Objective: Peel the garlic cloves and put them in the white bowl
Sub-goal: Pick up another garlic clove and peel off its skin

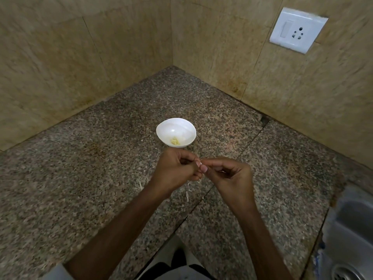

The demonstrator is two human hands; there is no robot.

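A small white bowl stands on the granite counter and holds a few pale yellow peeled garlic pieces. Just in front of the bowl, my left hand and my right hand meet fingertip to fingertip above the counter. Both pinch a small garlic clove between them; the clove is almost wholly hidden by the fingers. Thin white shreds of garlic skin lie on the counter under my hands.
Tan tiled walls close the corner behind the bowl. A white switch and socket plate sits on the right wall. A steel sink with a drain is at the lower right, past the counter's edge.
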